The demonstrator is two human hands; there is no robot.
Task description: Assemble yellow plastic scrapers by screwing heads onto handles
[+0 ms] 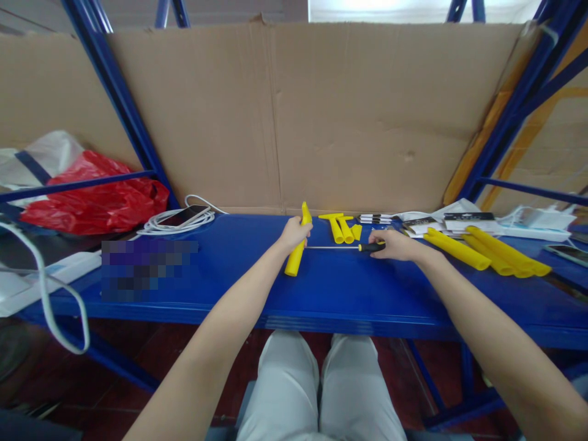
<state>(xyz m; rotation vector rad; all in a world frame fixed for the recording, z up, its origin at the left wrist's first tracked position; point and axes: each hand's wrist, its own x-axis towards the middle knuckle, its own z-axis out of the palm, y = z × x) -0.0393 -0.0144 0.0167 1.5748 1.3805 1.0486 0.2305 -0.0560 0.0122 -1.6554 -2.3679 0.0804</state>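
My left hand (295, 234) is closed around a yellow plastic piece (294, 262) with a tube-like lower end and a bent top. In my right hand (388, 245) is the black and yellow handle of a screwdriver (340, 247). Its long metal shaft lies level and points left, with the tip at the side of the yellow piece by my left fingers; the exact contact is too small to tell. Just behind the shaft, smaller yellow T-shaped pieces (338, 229) rest on the blue table (248, 294).
Several yellow tubes (459, 250) lie at the right, near white packets (468, 222) and a power strip (528, 229). A coiled white cable (177, 223) and a red plastic bag (98, 199) are at the left. Cardboard (367, 122) stands behind the table.
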